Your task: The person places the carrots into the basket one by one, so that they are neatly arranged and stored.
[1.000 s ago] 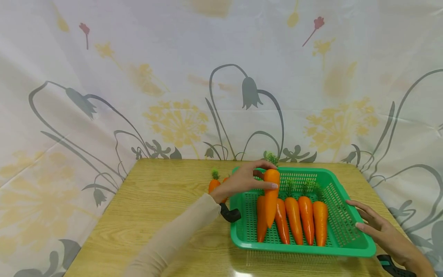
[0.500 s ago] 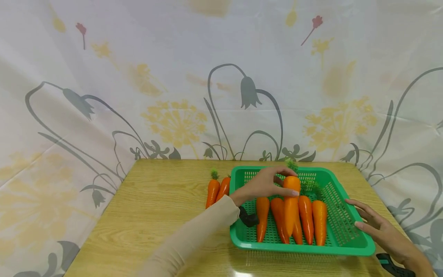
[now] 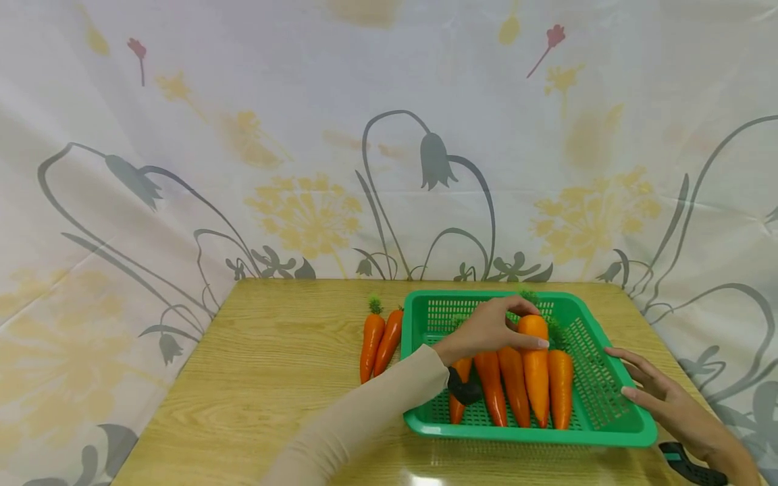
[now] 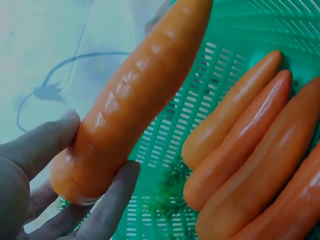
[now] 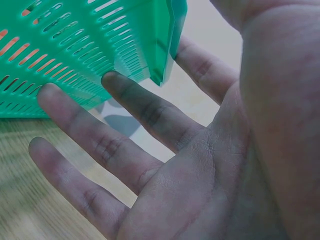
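Note:
My left hand [image 3: 486, 327] pinches an orange carrot [image 3: 536, 371] near its thick top end, over the green basket [image 3: 529, 436]. In the left wrist view, thumb and fingers lie on either side of this carrot [image 4: 135, 100], with its narrow end pointing away. Several other carrots [image 4: 250, 165] lie side by side in the basket, their leafy tops toward the back. At the basket's right side, my right hand [image 3: 665, 395] touches the rim. The right wrist view has its fingers [image 5: 107, 150] spread and nearly straight, fingertips against the slotted outer wall.
Two carrots [image 3: 372, 344] with green tops lie on the wooden table [image 3: 273, 378], left of the basket. A flower-patterned sheet [image 3: 304, 135] rises behind the table. Black straps [image 3: 689, 466] circle the wrists.
My left hand has carried the carrot rightward across the basket and lower, over the carrots on the right. The two carrots on the table came into fuller view. The right hand stays at the rim.

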Demonstrator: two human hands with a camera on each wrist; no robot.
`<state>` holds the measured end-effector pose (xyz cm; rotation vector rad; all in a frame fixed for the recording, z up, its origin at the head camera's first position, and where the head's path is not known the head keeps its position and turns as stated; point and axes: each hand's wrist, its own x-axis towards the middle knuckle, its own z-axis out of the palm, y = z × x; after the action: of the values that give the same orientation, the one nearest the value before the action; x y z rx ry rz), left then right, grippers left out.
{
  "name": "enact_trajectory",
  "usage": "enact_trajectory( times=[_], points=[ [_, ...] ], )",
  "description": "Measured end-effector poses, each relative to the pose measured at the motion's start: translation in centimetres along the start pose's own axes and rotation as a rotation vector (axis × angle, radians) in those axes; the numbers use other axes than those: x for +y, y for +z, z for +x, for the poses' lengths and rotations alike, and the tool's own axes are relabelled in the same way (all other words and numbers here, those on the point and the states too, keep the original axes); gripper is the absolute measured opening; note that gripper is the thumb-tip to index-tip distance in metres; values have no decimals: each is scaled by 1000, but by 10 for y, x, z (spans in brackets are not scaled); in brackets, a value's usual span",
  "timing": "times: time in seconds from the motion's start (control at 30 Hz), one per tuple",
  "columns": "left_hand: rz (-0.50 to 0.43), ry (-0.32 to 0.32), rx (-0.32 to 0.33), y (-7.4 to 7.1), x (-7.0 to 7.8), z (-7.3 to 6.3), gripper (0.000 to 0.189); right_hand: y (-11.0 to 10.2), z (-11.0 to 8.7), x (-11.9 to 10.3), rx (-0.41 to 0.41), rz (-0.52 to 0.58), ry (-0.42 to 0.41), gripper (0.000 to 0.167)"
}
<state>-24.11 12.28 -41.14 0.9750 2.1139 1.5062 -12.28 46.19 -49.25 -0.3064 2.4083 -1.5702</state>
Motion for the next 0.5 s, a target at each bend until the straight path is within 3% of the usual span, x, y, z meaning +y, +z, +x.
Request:
enact_trajectory(
  times=[0.17,0.5],
  points=[
    [27,-36,46,11,0,6,41,2,1,-3,12,14,27,61],
    [-83,-124,56,28,-2,21,41,1,-1,0,5,11,-19,62]
  ],
)
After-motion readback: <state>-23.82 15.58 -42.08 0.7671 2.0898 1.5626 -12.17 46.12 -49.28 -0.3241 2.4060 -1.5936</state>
